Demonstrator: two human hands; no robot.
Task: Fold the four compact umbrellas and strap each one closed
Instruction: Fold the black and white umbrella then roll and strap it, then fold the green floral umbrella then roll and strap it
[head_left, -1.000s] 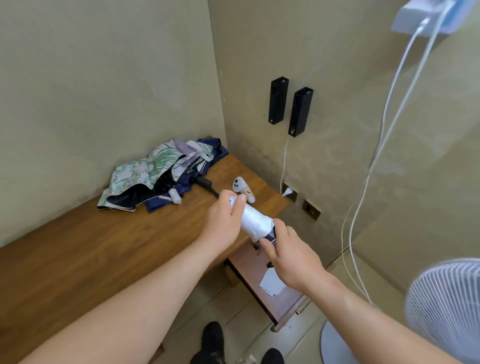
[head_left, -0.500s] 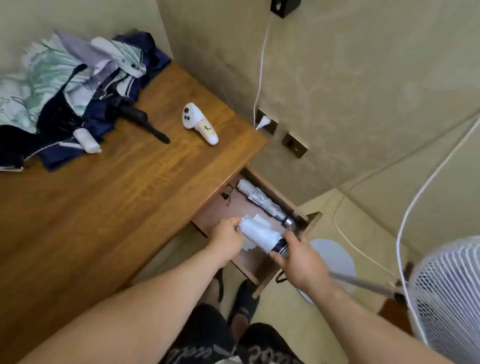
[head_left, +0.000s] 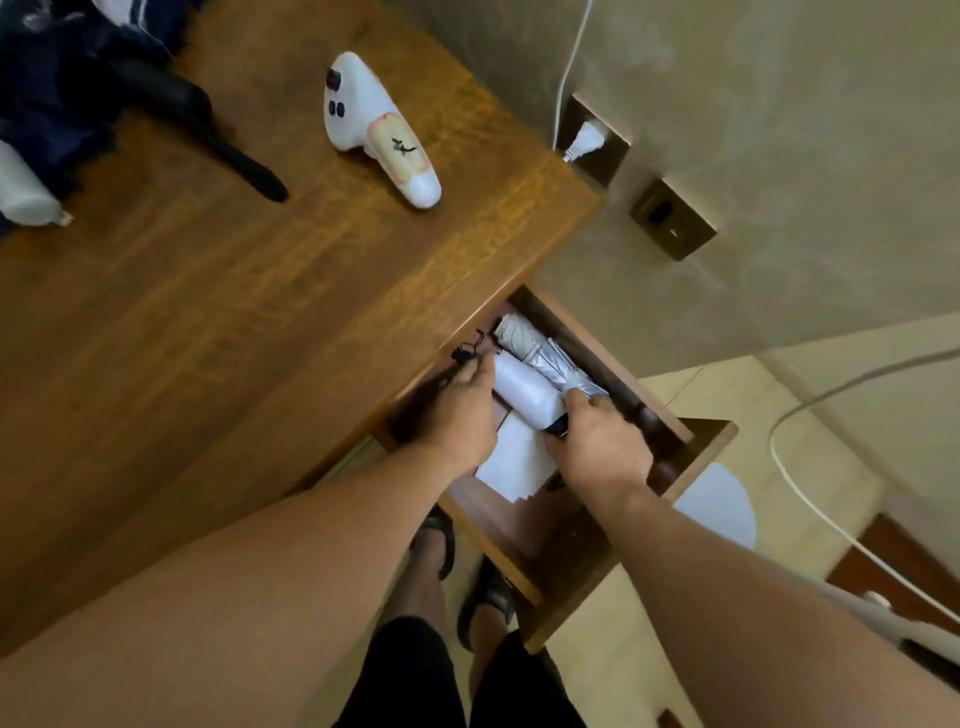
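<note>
A rolled white umbrella (head_left: 524, 391) lies low inside the open wooden drawer (head_left: 696, 451). My left hand (head_left: 460, 410) grips its far end and my right hand (head_left: 602, 447) grips its dark handle end. Right behind it in the drawer lies a folded silver-grey umbrella (head_left: 550, 356). On the wooden desk (head_left: 234, 291) at the top left sits a heap of unfolded umbrellas: dark navy fabric (head_left: 57, 78), a black handle (head_left: 223, 150) and a white handle (head_left: 23, 195).
A white handheld controller (head_left: 376, 130) lies on the desk near the wall. White paper (head_left: 511, 467) lies in the drawer under the umbrella. A plug (head_left: 584, 141) and a wall switch (head_left: 672, 221) are on the wall. My sandalled feet (head_left: 462, 566) stand below the drawer.
Both hands carried the rolled white umbrella from above the desk edge down into the drawer, beside the silver-grey one. The view tilted downward.
</note>
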